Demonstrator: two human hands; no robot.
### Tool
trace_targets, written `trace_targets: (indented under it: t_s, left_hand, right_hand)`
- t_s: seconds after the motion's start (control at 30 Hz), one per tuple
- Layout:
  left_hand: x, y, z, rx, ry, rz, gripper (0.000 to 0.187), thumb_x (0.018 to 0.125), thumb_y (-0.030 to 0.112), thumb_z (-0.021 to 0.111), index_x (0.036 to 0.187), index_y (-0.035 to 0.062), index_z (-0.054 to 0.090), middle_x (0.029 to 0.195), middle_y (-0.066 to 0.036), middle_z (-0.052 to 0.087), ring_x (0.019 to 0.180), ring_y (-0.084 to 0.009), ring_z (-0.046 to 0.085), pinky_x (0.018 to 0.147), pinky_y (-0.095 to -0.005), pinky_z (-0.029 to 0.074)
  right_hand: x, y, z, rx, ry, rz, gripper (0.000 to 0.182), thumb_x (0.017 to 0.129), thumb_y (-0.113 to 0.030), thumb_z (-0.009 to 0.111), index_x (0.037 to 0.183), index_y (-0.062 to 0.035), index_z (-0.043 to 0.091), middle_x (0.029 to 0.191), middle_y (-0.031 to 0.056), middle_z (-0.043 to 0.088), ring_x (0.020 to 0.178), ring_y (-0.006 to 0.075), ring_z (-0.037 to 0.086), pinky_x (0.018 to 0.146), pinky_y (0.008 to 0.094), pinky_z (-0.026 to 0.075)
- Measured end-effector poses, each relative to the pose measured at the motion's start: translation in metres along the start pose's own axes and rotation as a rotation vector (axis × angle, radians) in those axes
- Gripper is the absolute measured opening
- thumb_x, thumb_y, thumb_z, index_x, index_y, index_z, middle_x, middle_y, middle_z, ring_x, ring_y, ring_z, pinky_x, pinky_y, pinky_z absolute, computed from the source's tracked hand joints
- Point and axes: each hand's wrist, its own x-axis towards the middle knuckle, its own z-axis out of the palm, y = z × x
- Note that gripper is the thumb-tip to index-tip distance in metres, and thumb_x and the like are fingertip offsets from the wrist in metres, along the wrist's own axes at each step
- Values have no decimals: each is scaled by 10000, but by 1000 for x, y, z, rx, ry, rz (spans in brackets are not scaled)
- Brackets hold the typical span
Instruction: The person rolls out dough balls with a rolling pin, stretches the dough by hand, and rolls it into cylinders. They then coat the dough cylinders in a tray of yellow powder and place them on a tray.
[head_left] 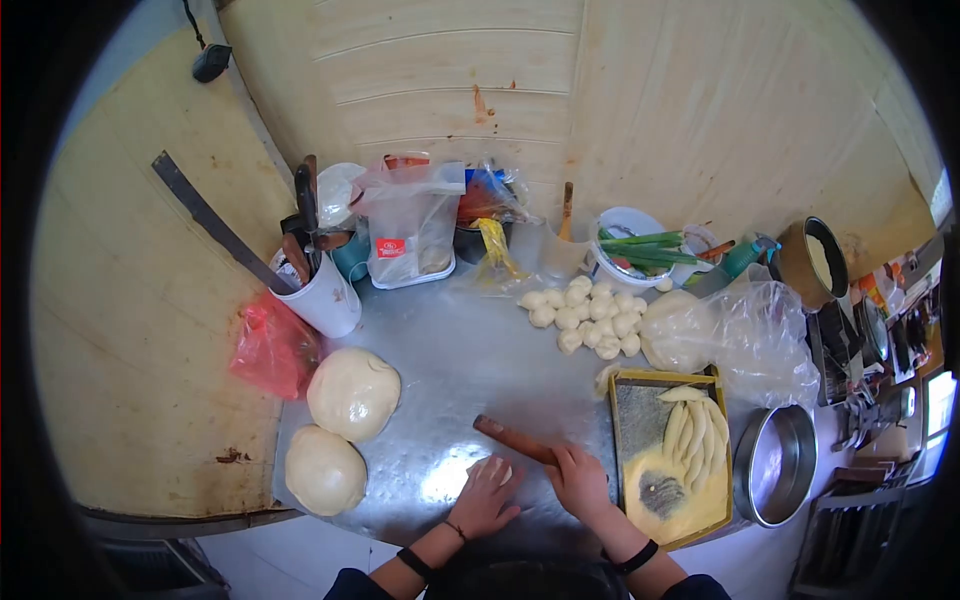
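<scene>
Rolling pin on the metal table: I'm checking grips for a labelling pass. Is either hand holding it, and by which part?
The right hand grips the rolling pin at its near end. The left hand lies flat on a piece of dough, holding nothing.

Steel table w/ dough balls (tray too).

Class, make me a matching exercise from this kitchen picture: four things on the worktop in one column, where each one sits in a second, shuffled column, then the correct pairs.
Things:
1. rolling pin
2. two big dough balls
3. small dough pieces
4. shaped dough strips

Places:
A. in the yellow tray
B. at the left edge of the metal table
C. under the right hand, beside the left hand
D. heaped mid-table by the clear plastic bag

Pairs: 1-C, 2-B, 3-D, 4-A
</scene>
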Motion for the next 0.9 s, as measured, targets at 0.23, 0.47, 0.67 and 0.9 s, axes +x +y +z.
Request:
trace_targets:
  t_s: [0.23,0.47,0.67,0.9]
  left_hand:
    - [-32,-6,-22,40,-37,-108,726,882,432,609,1491,108,383,1519,-115,411,1430,-271,349,1167,-529,235]
    - [-42,-38,-33,-39,116,-172,745,851,365,637,1484,69,379,1535,-155,375,1450,-308,316,1148,-560,247]
    - [77,-106,-33,206,183,-289,708,887,352,581,1487,45,366,1553,-195,334,1452,-363,291,1153,-599,202]
    - [56,-98,-62,0,404,-207,508,873,283,599,1337,89,522,1301,-145,535,1227,-344,485,1090,-569,289]
  right_hand:
    - [-24,-16,40,-118,-86,6,379,813,-220,714,1175,-140,634,1023,69,617,954,269,606,847,441,453]
    - [-37,-36,87,-157,-145,-76,535,818,-326,687,1318,-168,582,1235,113,588,1162,269,567,974,511,396]
    - [93,-6,115,-270,-19,144,783,842,-477,630,1494,-122,382,1541,222,337,1444,384,290,1127,645,207]
    - [68,-10,102,-170,216,126,659,823,-353,648,1417,-122,483,1384,183,499,1317,347,442,1095,608,274]
